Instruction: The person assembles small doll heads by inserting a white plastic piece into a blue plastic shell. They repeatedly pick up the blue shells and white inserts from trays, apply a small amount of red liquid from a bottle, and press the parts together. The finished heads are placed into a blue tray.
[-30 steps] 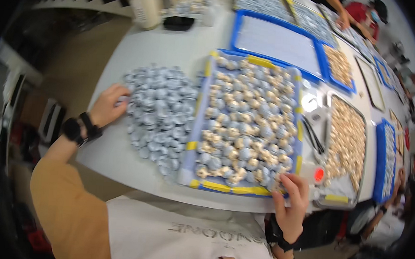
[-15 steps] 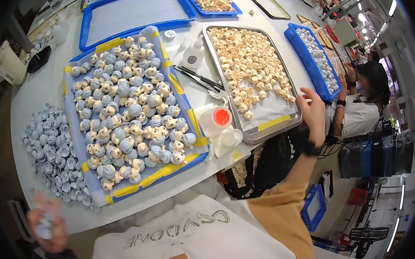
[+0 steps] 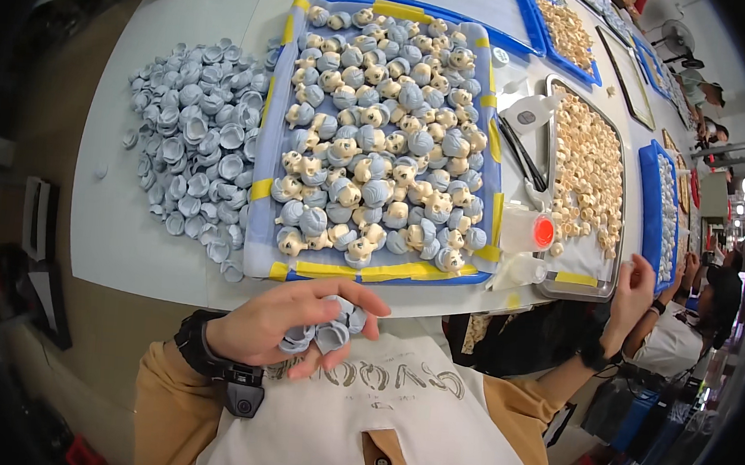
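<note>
My left hand (image 3: 284, 317) is in front of the table edge, fingers curled around several hollow blue-grey doll-hair shells (image 3: 331, 337). A heap of the same shells (image 3: 194, 129) lies on the table at the left. Beside it stands a blue tray lined with cloth and edged with yellow tape (image 3: 261, 189), full of small doll heads (image 3: 375, 192) with cream faces and blue-grey hair. My right hand (image 3: 634, 294) is raised by the near right corner of a metal tray (image 3: 580, 290) of cream hollow head pieces (image 3: 580, 161). Its fingers are bent together; what they hold, if anything, is hidden.
Between the trays are a white bottle (image 3: 529, 114), black-handled tools (image 3: 523, 152) and a clear container with a red-orange top (image 3: 543, 233). More blue trays (image 3: 657, 213) stand to the right and behind. A person (image 3: 685, 328) works at the right.
My left hand has come from the far left to in front of the tray, carrying shells. The view has turned left; my right hand stays near the metal tray's corner.
</note>
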Available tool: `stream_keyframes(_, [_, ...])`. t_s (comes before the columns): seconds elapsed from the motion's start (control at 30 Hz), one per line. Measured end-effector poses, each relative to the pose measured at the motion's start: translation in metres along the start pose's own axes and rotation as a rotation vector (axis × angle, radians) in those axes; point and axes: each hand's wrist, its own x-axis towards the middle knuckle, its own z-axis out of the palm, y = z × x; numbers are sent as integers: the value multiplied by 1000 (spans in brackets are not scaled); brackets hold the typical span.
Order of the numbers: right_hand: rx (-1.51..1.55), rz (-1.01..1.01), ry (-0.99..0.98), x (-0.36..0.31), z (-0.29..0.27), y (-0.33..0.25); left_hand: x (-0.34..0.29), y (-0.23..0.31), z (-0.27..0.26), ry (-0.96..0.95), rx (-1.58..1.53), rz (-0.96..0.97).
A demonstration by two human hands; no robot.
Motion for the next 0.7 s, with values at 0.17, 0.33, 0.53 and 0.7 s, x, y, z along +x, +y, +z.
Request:
stream_keyframes(0.17, [797,-255,-152,-60,-8,-119,2,-6,5,8,181,-12])
stream_keyframes(0.33, [1079,-169,-400,-69,-3,-140,4,-16,-3,-47,37,-3])
stream_keyframes(0.53, [1139,-136,-500,-82,-6,-140,3,-22,-11,-85,81,29])
stream_keyframes(0.7, [951,-557,-673,-97,8,-180,8,-21,-9,-155,138,-9])
